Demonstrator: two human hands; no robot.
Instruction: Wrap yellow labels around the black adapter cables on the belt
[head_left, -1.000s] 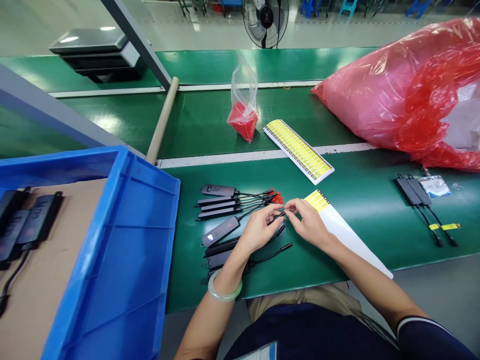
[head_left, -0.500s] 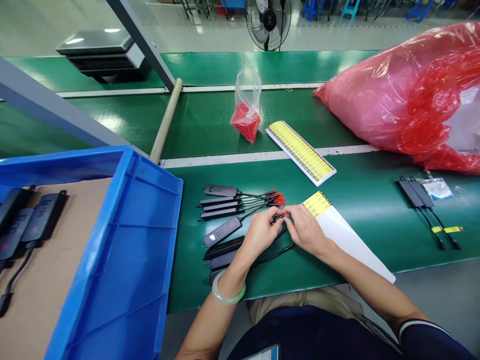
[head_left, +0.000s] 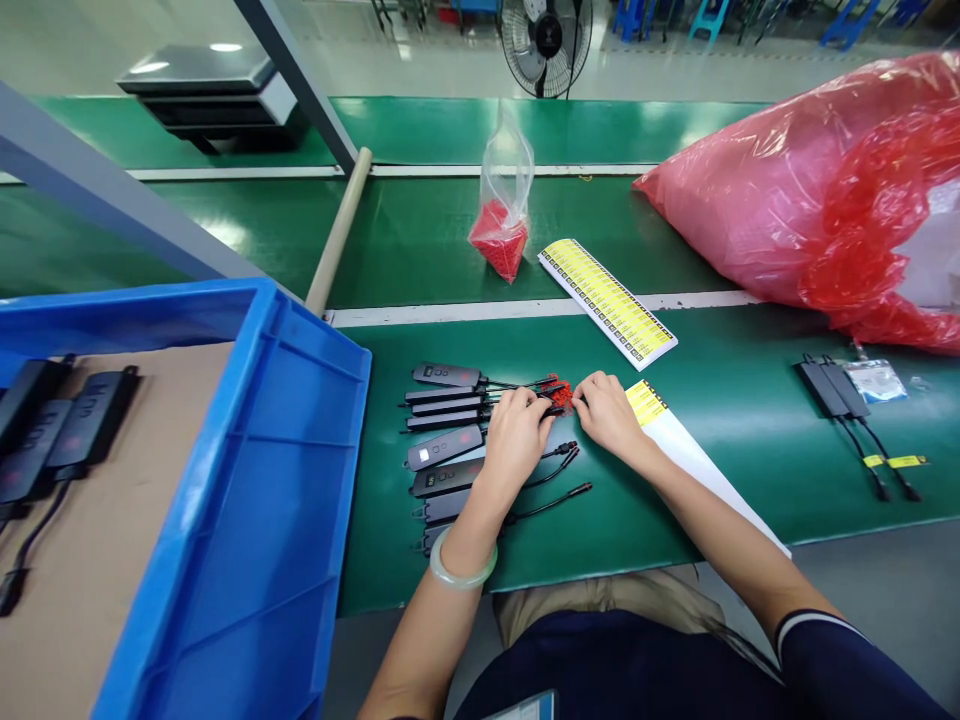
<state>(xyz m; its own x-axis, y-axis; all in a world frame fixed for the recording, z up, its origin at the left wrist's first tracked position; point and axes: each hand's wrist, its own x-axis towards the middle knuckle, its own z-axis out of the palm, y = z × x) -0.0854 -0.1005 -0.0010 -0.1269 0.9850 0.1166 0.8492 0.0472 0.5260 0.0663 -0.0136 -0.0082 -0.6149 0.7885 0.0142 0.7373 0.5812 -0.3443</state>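
Observation:
Several black flat devices (head_left: 446, 432) with thin cables lie in a row on the green table (head_left: 712, 420). Their cable ends meet at a small cluster of red caps (head_left: 561, 392). My left hand (head_left: 516, 440), with a pale bangle on the wrist, rests over the cables with fingers curled on a cable end by the caps. My right hand (head_left: 607, 412) pinches at the same cluster from the right. Whether it holds a cap is hidden. A white backing sheet with a few yellow labels (head_left: 646, 400) lies under my right wrist.
A blue crate (head_left: 247, 520) with cardboard and more black devices stands at left. A full sheet of yellow labels (head_left: 607, 302), a small clear bag of red caps (head_left: 501, 235), a big red plastic bag (head_left: 817, 190) and two labelled devices (head_left: 832, 388) lie further out.
Both hands moved up and away from me, from above the lower cables to the red-capped cable ends. The cable they held now lies on the table.

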